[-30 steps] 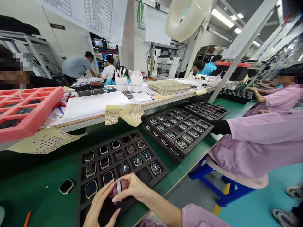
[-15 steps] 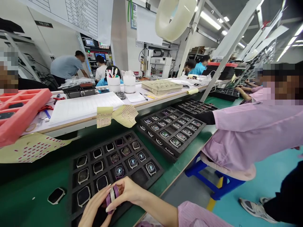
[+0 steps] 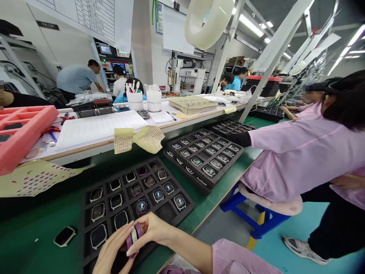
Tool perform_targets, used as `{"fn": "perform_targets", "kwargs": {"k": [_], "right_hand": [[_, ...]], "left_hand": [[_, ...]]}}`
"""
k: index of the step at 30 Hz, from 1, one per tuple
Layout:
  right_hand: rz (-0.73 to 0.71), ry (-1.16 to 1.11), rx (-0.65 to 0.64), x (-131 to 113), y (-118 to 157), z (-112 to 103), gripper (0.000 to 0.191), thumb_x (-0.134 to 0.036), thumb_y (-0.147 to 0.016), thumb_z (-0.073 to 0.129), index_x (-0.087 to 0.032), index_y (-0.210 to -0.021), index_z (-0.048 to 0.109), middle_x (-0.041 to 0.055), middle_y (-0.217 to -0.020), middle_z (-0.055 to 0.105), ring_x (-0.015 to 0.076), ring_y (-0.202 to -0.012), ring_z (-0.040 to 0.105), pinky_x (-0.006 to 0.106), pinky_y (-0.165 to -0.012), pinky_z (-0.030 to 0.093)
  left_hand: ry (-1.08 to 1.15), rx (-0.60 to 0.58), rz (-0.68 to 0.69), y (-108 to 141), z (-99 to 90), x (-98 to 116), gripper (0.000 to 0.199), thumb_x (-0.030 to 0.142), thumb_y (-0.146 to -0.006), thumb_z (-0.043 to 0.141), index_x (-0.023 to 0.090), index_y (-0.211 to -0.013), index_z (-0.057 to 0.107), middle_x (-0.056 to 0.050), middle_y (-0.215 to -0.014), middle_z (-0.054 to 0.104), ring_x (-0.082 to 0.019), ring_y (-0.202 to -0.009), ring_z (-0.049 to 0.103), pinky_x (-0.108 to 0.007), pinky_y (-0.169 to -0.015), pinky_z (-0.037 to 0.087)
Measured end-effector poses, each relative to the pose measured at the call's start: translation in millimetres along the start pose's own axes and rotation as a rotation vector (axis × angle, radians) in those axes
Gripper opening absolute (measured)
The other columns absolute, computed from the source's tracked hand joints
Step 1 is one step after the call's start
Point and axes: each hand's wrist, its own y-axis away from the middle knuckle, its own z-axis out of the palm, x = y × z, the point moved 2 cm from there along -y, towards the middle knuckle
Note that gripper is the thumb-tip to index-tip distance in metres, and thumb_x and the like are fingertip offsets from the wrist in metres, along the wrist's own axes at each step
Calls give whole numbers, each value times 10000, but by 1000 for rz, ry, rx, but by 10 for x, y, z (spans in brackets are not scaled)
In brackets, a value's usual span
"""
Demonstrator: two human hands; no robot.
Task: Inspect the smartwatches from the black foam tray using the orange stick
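A: Three foam trays sat on the green table mat (image 3: 34,224), and the nearest tray (image 3: 179,217) looked pretty full. How far along was it, would you say?

B: Pretty far, honestly. Nearly every slot I could make out held a watch body (image 3: 158,195), and there was one empty slot (image 3: 167,212) near the tray's right corner. The slots along the near edge were hidden behind the hands, so no clue about those. None of the bodies I could see had a strap on.

A: What were the hands up to?

B: Both were clenched, nothing released. The left hand (image 3: 110,253) and the right hand (image 3: 151,230) pinched a purple-and-white watch strap (image 3: 133,236) between their fingers, right over the near edge of the tray.

A: Anything left lying around?

B: Yep, one loose watch (image 3: 64,236) sat on the mat just left of the tray. The middle tray (image 3: 228,167) looked well stocked too, with its watches face up. A co-worker in a pink coat (image 3: 302,152) reached toward the trays with a black sleeve (image 3: 239,139), near the table's far edge.
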Motion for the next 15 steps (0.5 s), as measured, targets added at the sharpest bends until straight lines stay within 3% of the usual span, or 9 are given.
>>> {"fn": "perform_targets", "kwargs": {"k": [7, 15], "right_hand": [[76, 18, 66, -129, 160, 18, 470, -267, -295, 946, -115, -665, 699, 7, -707, 675, 125, -626, 582, 284, -682, 467], [97, -28, 39, -157, 402, -16, 430, -262, -403, 932, -109, -728, 696, -4, -674, 648, 127, -614, 585, 273, -659, 469]], "left_hand": [[43, -30, 50, -59, 7, 116, 476, 317, -849, 633, 281, -1313, 534, -47, -1231, 670, -214, -1098, 665, -274, -877, 594], [159, -78, 105, -199, -4, 301, 490, 339, -833, 677, 303, -1303, 543, -45, -1204, 692, -219, -1074, 679, -259, -879, 585]]}}
